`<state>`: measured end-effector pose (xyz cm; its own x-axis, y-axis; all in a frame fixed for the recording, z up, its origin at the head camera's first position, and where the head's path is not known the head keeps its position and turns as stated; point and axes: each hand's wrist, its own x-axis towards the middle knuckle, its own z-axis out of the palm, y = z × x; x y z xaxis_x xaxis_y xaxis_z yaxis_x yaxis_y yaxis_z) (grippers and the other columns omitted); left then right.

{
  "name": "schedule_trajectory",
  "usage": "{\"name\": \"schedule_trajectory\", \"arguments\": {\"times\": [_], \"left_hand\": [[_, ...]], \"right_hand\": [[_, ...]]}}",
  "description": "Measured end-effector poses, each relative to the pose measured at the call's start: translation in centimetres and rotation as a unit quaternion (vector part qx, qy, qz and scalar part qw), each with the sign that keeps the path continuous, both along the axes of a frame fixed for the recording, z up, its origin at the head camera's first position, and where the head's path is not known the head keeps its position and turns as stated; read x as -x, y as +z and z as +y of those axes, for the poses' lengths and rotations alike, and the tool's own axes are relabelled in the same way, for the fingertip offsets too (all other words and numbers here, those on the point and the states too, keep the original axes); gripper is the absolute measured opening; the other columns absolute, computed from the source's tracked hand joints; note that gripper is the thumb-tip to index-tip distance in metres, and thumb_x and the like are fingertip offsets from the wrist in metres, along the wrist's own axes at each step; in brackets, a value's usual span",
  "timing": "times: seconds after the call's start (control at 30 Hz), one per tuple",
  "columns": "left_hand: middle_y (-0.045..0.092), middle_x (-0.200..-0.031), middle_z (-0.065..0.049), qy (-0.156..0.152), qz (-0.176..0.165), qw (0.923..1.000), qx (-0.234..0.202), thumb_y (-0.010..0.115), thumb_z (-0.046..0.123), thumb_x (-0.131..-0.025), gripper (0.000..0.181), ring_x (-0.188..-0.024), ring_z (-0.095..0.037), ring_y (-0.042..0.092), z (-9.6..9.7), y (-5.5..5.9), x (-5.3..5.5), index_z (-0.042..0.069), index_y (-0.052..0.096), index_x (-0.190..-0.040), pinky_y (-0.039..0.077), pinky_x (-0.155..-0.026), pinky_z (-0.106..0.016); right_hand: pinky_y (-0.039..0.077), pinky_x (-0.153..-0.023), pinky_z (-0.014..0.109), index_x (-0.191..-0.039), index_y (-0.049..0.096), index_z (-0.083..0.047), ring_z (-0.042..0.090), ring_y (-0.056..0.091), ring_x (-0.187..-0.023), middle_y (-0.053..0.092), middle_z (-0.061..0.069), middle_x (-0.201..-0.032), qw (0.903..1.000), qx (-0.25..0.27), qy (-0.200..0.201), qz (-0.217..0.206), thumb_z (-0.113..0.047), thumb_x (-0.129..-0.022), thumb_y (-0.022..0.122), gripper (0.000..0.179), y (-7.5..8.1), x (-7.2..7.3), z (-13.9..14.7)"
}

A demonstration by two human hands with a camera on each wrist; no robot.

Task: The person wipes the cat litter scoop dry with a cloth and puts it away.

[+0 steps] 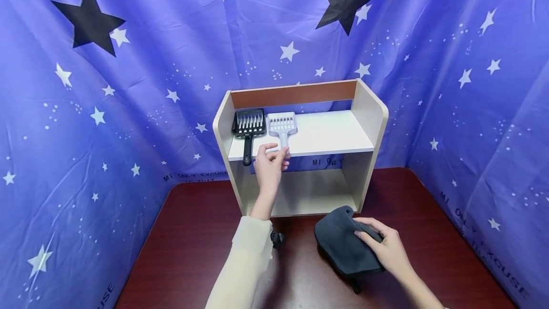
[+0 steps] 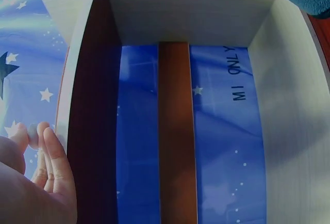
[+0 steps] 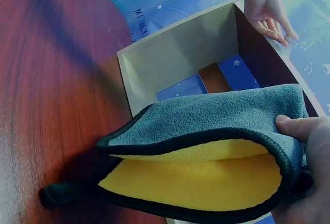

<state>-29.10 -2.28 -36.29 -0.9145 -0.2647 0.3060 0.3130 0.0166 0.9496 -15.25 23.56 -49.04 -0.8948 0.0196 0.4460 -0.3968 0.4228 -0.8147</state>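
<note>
My left hand [image 1: 269, 169] pinches the handle end of a pale lavender litter scoop [image 1: 283, 123] at the front edge of the shelf. In the left wrist view, the rounded handle tip [image 2: 34, 136] shows between thumb and fingers. A black litter scoop [image 1: 249, 128] lies just left of it, handle sticking out over the edge. With thumb and fingers, my right hand [image 1: 388, 247] grips a folded cloth [image 1: 343, 242] over the table, in front of the shelf. In the right wrist view the cloth is grey-blue outside, yellow [image 3: 201, 177] inside, with dark edging and a hanging loop.
A two-level wooden shelf unit [image 1: 371, 128] stands at the back of the dark red table [image 1: 193, 247]. Its white upper board [image 1: 330, 130] bears both scoops. Blue star-printed curtains [image 1: 141, 61] enclose the back and sides.
</note>
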Motion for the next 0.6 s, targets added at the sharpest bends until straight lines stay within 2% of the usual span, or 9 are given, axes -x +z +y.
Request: {"name": "schedule_trajectory", "arguments": {"times": [0.1,0.17,0.3,0.33,0.4,0.47,0.53,0.6], "left_hand": [[0.075,-0.084,-0.025,-0.003,0.001,1.0,-0.002,0.075,0.017,-0.089,0.038,-0.051,-0.009,0.064,-0.1,-0.1,0.0,-0.001,0.056,-0.116,0.063,-0.056,-0.034],[0.074,-0.083,-0.026,-0.005,0.004,1.0,-0.002,0.076,0.018,-0.089,0.04,-0.051,-0.009,0.064,-0.3,-0.2,0.0,-0.002,0.055,-0.117,0.063,-0.054,-0.031],[0.074,-0.082,-0.025,-0.009,0.018,0.9998,0.004,0.075,0.019,-0.09,0.041,-0.052,-0.009,0.065,-0.6,-0.7,-0.6,-0.002,0.056,-0.119,0.061,-0.053,-0.025],[0.074,-0.082,-0.024,-0.009,0.022,0.9997,0.006,0.075,0.019,-0.09,0.04,-0.052,-0.005,0.064,-0.8,-0.9,-0.9,-0.002,0.056,-0.119,0.061,-0.053,-0.023],[0.075,-0.082,-0.023,-0.011,0.025,0.9996,0.011,0.075,0.02,-0.09,0.038,-0.054,-0.008,0.065,-1.2,-1.4,-1.8,0.0,0.058,-0.118,0.061,-0.054,-0.025],[0.075,-0.082,-0.022,-0.018,0.025,0.9994,0.014,0.074,0.019,-0.091,0.035,-0.056,-0.011,0.067,-1.6,-2.1,-2.8,0.0,0.059,-0.116,0.062,-0.055,-0.027],[0.075,-0.082,-0.022,-0.027,0.022,0.9992,0.019,0.074,0.019,-0.091,0.034,-0.057,-0.012,0.068,-2.3,-2.9,-3.9,0.0,0.059,-0.115,0.063,-0.056,-0.028],[0.074,-0.082,-0.024,-0.031,0.016,0.9991,0.022,0.074,0.017,-0.091,0.032,-0.057,-0.011,0.068,-3.1,-3.8,-5.0,0.0,0.059,-0.114,0.064,-0.058,-0.031]], "right_hand": [[0.057,-0.068,0.017,-0.117,0.069,-0.004,0.002,0.07,-0.077,0.076,-0.012,-0.094,0.9974,0.045,0.02,-0.052,-0.006,-0.09,0.072,0.027,-0.6,0.5,0.3],[0.059,-0.066,0.023,-0.122,0.065,0.0,0.006,0.071,-0.075,0.075,-0.015,-0.094,0.992,0.077,0.026,-0.097,-0.009,-0.093,0.069,0.031,-1.4,1.0,0.8],[0.061,-0.065,0.027,-0.13,0.06,0.0,0.008,0.072,-0.076,0.074,-0.021,-0.096,0.9704,0.143,0.008,-0.194,-0.017,-0.095,0.068,0.039,-2.9,2.1,2.5],[0.061,-0.066,0.027,-0.13,0.061,-0.003,0.007,0.072,-0.077,0.073,-0.022,-0.096,0.9642,0.158,0.0,-0.213,-0.018,-0.095,0.068,0.039,-3.3,2.3,3.0],[0.061,-0.067,0.025,-0.128,0.064,-0.011,0.005,0.071,-0.079,0.072,-0.025,-0.095,0.9529,0.18,-0.016,-0.244,-0.021,-0.095,0.069,0.035,-3.9,2.6,4.0],[0.06,-0.068,0.024,-0.126,0.065,-0.015,0.002,0.07,-0.08,0.07,-0.028,-0.094,0.9464,0.19,-0.029,-0.259,-0.022,-0.095,0.069,0.032,-4.4,2.8,4.9],[0.059,-0.068,0.022,-0.127,0.064,-0.013,0.0,0.069,-0.079,0.069,-0.029,-0.093,0.9445,0.183,-0.048,-0.268,-0.022,-0.095,0.069,0.034,-5.0,3.0,5.6],[0.057,-0.069,0.02,-0.13,0.062,-0.007,-0.004,0.067,-0.081,0.072,-0.023,-0.097,0.9511,0.145,-0.064,-0.265,-0.023,-0.094,0.07,0.04,-5.5,3.4,6.1]]}}
